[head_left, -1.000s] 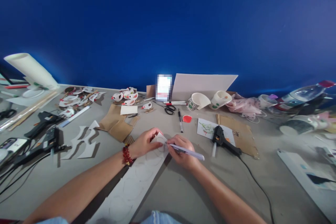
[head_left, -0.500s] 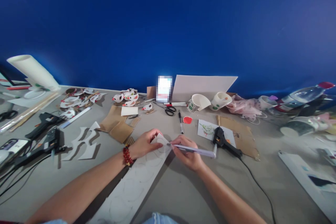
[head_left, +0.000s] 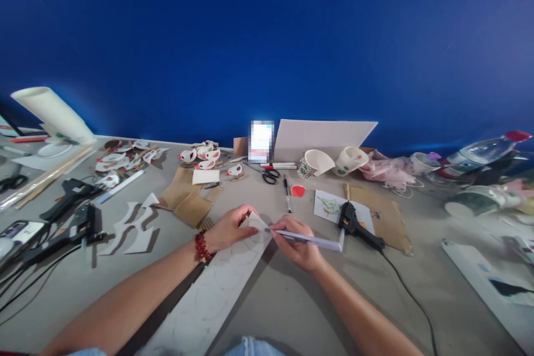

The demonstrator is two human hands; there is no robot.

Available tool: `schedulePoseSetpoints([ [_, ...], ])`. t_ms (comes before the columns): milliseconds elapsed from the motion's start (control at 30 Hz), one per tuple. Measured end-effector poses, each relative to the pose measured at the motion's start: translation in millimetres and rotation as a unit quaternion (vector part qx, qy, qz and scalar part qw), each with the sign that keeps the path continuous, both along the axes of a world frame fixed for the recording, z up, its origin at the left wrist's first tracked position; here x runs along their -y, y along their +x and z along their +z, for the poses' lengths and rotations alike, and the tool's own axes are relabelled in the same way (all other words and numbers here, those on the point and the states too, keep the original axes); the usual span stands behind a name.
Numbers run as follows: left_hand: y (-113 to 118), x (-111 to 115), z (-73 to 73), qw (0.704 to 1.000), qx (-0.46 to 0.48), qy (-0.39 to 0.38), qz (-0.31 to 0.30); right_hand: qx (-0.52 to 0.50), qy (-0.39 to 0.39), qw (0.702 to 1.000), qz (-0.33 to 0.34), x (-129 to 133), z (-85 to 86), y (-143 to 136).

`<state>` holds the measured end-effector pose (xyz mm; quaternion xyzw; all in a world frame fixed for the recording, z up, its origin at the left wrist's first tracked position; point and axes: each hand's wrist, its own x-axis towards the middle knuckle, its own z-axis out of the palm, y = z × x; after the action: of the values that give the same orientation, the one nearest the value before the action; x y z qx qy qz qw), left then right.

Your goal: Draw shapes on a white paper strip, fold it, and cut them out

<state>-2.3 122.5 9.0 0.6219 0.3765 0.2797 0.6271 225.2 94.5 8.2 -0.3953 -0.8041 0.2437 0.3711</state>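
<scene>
A long white paper strip [head_left: 208,295] runs diagonally from the front edge up to both hands, with faint curved outlines drawn on it. My left hand [head_left: 233,229], a red bead bracelet at its wrist, grips the strip's far end, thumb on top. In my right hand [head_left: 302,245] is a slim pale lilac tool [head_left: 319,241] that looks like a craft knife, held like a pen. Its grey tip meets the paper's right edge, just beside my left thumb. Fingers cover part of the tool.
Glue guns lie right [head_left: 354,225] and left [head_left: 73,197], with trailing cords. Painted white birds [head_left: 206,156], cardboard pieces [head_left: 194,208], black scissors [head_left: 271,176], a black pen [head_left: 287,194] and paper cups [head_left: 350,160] lie beyond my hands. Wavy paper cutouts [head_left: 139,231] lie left.
</scene>
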Motion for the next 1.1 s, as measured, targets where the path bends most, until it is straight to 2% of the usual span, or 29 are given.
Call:
schedulePoseSetpoints([
  [267, 1, 0, -0.3, 1.000, -0.005, 0.010, 0.004, 0.032, 0.050, 0.998, 0.023, 0, 8.2, -3],
  [567, 1, 1, -4.1, 1.000, 0.025, 0.012, -0.007, 0.069, 0.062, 0.995, 0.027, -3, 3.4, -8],
  [733, 0, -1, -7.2, 0.999, -0.006, 0.041, -0.010, 0.054, 0.070, 0.996, 0.024, -1, 7.2, -6],
  [933, 1, 0, -2.7, 0.998, -0.029, 0.050, -0.018, 0.053, 0.092, 0.993, 0.046, 0, 16.6, -3],
  [1100, 0, -1, -1.4, 0.999, -0.012, 0.029, -0.030, 0.004, 0.032, 0.997, 0.071, -4, 19.8, 8],
])
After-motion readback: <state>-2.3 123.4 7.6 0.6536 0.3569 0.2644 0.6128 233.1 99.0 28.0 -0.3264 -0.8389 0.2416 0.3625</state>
